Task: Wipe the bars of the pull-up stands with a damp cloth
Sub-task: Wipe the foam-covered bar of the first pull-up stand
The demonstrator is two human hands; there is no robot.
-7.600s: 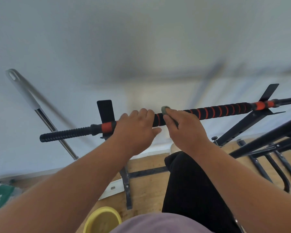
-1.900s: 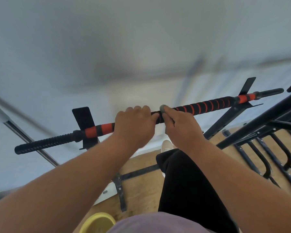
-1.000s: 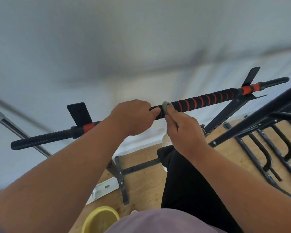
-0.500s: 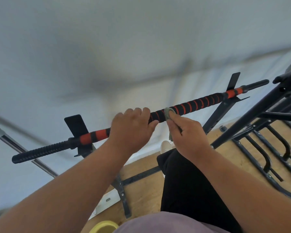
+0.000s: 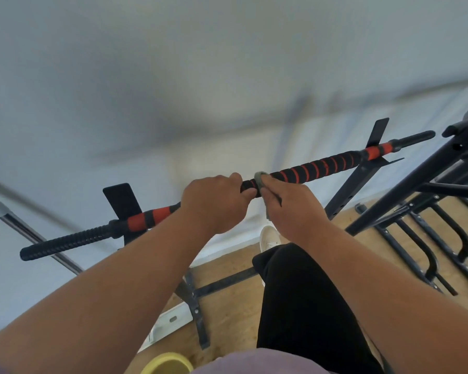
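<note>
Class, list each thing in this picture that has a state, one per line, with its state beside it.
left hand: wrapped round the pull-up bar, gripping it.
right hand: holding the cloth against the bar.
cloth: grey, wrapped over the bar.
pull-up bar: mounted on its stand, tilted in this view, held by both hands.
yellow bowl: on the wooden floor, mostly cut off by the frame.
second stand: at the right, untouched.

Both hands (image 5: 254, 203) on bar (image 5: 319, 167) — cloth (image 5: 259, 178) between
</note>
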